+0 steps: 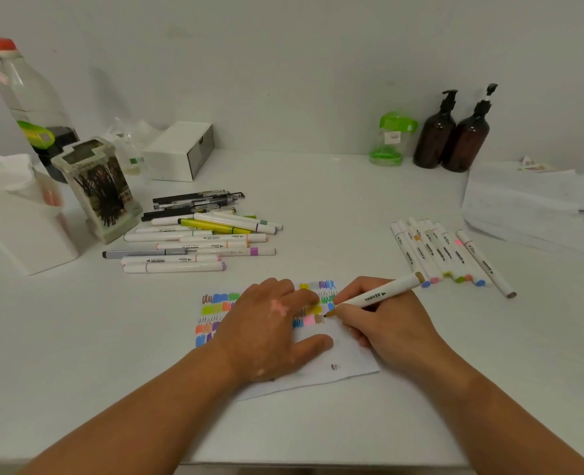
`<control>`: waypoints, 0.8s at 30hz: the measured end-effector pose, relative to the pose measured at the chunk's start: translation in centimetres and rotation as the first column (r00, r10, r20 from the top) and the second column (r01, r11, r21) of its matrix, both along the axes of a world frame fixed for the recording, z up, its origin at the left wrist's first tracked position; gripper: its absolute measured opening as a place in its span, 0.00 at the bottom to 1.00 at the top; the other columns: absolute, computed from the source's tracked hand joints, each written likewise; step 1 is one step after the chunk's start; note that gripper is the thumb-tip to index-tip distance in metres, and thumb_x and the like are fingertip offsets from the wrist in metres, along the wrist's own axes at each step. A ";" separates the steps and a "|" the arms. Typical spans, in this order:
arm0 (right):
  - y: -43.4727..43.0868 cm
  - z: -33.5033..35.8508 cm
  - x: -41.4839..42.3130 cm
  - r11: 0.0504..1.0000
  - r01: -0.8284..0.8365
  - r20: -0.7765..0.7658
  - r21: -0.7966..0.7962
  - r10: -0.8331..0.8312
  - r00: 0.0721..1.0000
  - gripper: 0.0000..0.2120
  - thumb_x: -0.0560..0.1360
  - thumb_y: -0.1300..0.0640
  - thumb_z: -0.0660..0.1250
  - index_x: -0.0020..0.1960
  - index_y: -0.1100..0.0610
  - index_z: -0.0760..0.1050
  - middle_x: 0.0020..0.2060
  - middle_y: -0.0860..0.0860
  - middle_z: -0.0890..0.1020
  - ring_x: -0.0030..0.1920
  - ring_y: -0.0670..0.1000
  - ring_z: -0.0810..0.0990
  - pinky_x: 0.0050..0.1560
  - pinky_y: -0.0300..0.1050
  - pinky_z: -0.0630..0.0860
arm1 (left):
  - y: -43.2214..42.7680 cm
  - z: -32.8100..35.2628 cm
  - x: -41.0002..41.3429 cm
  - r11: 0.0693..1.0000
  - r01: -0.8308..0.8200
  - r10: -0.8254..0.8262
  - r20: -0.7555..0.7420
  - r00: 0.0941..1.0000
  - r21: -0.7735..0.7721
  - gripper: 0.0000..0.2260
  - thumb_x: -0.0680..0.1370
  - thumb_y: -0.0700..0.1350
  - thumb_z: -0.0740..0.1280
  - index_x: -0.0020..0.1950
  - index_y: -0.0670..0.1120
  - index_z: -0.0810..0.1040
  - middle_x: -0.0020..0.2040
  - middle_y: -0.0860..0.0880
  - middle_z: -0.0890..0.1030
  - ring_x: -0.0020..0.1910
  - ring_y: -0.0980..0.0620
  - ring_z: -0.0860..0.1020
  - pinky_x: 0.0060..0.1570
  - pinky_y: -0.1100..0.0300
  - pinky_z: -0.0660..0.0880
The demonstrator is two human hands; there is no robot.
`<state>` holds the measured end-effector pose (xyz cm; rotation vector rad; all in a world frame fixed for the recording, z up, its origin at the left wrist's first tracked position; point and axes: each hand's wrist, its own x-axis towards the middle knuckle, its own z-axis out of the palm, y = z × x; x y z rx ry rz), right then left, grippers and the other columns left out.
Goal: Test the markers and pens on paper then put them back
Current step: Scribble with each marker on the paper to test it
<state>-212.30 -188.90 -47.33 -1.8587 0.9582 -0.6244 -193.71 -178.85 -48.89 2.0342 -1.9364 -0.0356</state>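
A sheet of white paper (348,358) covered in coloured test swatches lies near the table's front. My left hand (270,330) rests flat on it with fingers spread. My right hand (383,320) grips a white marker (383,294) with a brown end cap, its tip touching the paper beside a brown swatch. A pile of markers and black pens (198,234) lies to the left. A row of several white markers (444,255) lies to the right.
An empty pen holder (95,186) stands at the left beside a white container (19,214) and a plastic bottle (30,101). A white box (181,149), a green jar (391,138) and two brown pump bottles (455,135) line the wall. Stacked papers (537,204) lie at right.
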 end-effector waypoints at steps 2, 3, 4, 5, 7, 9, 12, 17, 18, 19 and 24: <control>0.1 0.1 0.0 1.000 -0.016 -0.018 -0.004 0.016 1.000 0.05 0.70 0.59 0.72 0.40 0.49 0.82 0.25 0.50 0.80 0.25 0.47 0.76 0.25 0.38 0.71 | 0.0 0.0 0.0 1.000 -0.002 0.002 -0.004 1.000 0.001 0.32 0.71 0.76 0.55 0.69 0.60 0.71 0.51 0.57 0.76 0.49 0.56 0.71 0.57 0.56 0.72; 0.1 0.1 0.0 1.000 -0.018 -0.018 -0.007 0.018 1.000 0.05 0.71 0.59 0.72 0.40 0.49 0.82 0.25 0.50 0.80 0.25 0.47 0.76 0.26 0.38 0.71 | 0.1 0.0 0.0 1.000 -0.004 0.004 -0.005 1.000 0.000 0.32 0.71 0.76 0.54 0.69 0.60 0.71 0.51 0.57 0.76 0.49 0.56 0.71 0.57 0.56 0.71; 0.1 0.2 0.0 1.000 -0.014 -0.014 -0.009 0.014 1.000 0.04 0.71 0.58 0.72 0.41 0.49 0.82 0.26 0.51 0.80 0.25 0.47 0.77 0.26 0.38 0.72 | 0.1 0.0 0.0 1.000 -0.006 0.006 -0.007 1.000 -0.002 0.32 0.71 0.76 0.54 0.68 0.60 0.71 0.50 0.58 0.76 0.49 0.56 0.71 0.57 0.56 0.71; 0.1 0.2 0.0 1.000 -0.007 -0.007 -0.008 0.007 1.000 0.04 0.72 0.58 0.73 0.41 0.49 0.82 0.26 0.51 0.81 0.25 0.47 0.77 0.26 0.38 0.72 | 0.0 -0.1 0.0 1.000 -0.007 0.007 -0.011 1.000 -0.004 0.32 0.71 0.76 0.54 0.68 0.60 0.71 0.50 0.58 0.75 0.49 0.56 0.70 0.57 0.56 0.72; 0.0 0.3 0.0 1.000 -0.004 -0.001 0.000 0.004 1.000 0.04 0.72 0.58 0.73 0.41 0.49 0.82 0.26 0.52 0.80 0.25 0.47 0.76 0.26 0.38 0.71 | 0.0 -0.1 0.0 1.000 -0.007 0.007 -0.013 1.000 -0.006 0.32 0.71 0.76 0.54 0.68 0.61 0.71 0.50 0.58 0.75 0.48 0.56 0.71 0.56 0.56 0.72; 0.1 0.3 0.0 1.000 -0.014 -0.016 0.000 0.014 1.000 0.05 0.71 0.59 0.72 0.40 0.49 0.82 0.25 0.51 0.80 0.25 0.47 0.76 0.25 0.38 0.71 | 0.0 -0.1 0.0 1.000 -0.006 0.006 -0.006 1.000 -0.010 0.32 0.71 0.76 0.55 0.68 0.60 0.71 0.50 0.58 0.76 0.48 0.57 0.71 0.56 0.56 0.72; 0.2 0.3 0.0 1.000 0.003 -0.003 -0.008 -0.004 1.000 0.04 0.72 0.58 0.73 0.41 0.49 0.82 0.25 0.51 0.80 0.25 0.47 0.76 0.26 0.38 0.72 | 0.0 -0.2 0.1 1.000 -0.002 0.002 -0.008 1.000 -0.016 0.32 0.71 0.76 0.55 0.68 0.60 0.72 0.49 0.58 0.75 0.48 0.57 0.71 0.55 0.56 0.72; 0.1 0.3 -0.1 0.999 0.011 -0.028 -0.031 -0.012 1.000 0.03 0.71 0.56 0.72 0.40 0.48 0.81 0.26 0.51 0.81 0.25 0.46 0.78 0.27 0.38 0.73 | 0.0 -0.2 0.1 1.000 0.001 -0.001 -0.002 1.000 -0.011 0.32 0.71 0.77 0.54 0.68 0.60 0.72 0.49 0.59 0.75 0.47 0.57 0.71 0.54 0.58 0.72; 0.1 0.3 -0.1 0.999 0.021 -0.021 -0.033 -0.022 1.000 0.04 0.71 0.56 0.73 0.40 0.48 0.81 0.26 0.51 0.81 0.25 0.46 0.78 0.27 0.38 0.73 | 0.0 -0.2 0.1 1.000 0.002 -0.002 -0.002 1.000 -0.012 0.32 0.71 0.77 0.54 0.67 0.60 0.72 0.48 0.59 0.75 0.47 0.57 0.71 0.54 0.58 0.72; 0.2 0.3 0.0 0.999 0.023 -0.022 -0.038 -0.024 0.999 0.04 0.71 0.56 0.73 0.40 0.48 0.81 0.26 0.50 0.81 0.25 0.46 0.78 0.27 0.37 0.73 | -0.1 -0.2 0.1 1.000 0.003 -0.003 -0.002 1.000 -0.014 0.32 0.71 0.77 0.54 0.67 0.60 0.72 0.48 0.59 0.75 0.47 0.57 0.71 0.54 0.58 0.72; 0.1 0.2 -0.1 0.998 0.036 -0.012 -0.049 -0.037 0.999 0.05 0.71 0.57 0.73 0.39 0.48 0.80 0.26 0.49 0.80 0.25 0.45 0.77 0.26 0.36 0.71 | -0.1 -0.1 0.1 1.000 0.004 -0.004 -0.007 1.000 -0.016 0.32 0.71 0.77 0.54 0.67 0.60 0.72 0.48 0.59 0.75 0.47 0.56 0.71 0.54 0.57 0.72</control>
